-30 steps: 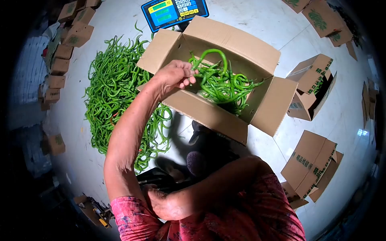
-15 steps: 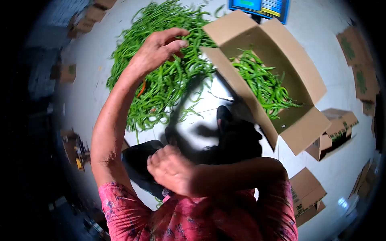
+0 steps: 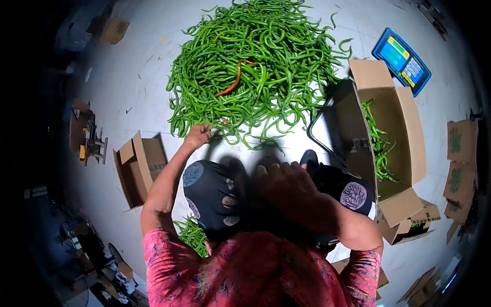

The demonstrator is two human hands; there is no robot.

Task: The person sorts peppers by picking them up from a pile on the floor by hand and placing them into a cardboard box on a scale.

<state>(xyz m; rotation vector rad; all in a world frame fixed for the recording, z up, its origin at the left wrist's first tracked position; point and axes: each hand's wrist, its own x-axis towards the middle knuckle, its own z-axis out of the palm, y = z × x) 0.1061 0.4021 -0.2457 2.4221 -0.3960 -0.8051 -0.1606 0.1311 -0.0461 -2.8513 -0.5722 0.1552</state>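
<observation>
A big heap of long green peppers lies on the floor ahead, with a red pepper on top. At the heap's near left edge is my left hand, its fingers pinched together; what they hold, if anything, is too small to make out. My right hand hovers in shadow above my lap, its fingers partly spread and nothing seen in it. To the right, an open cardboard box holds green peppers, partly hidden by its near wall.
A blue scale display stands beyond the box. Another open box sits at the left, near tools. A smaller pepper pile lies beside my left leg. More cartons line the right side.
The view has swung left, so the box and scale appear farther right. My left hand has left the box and come to the heap's near edge. My right hand has moved forward above my lap.
</observation>
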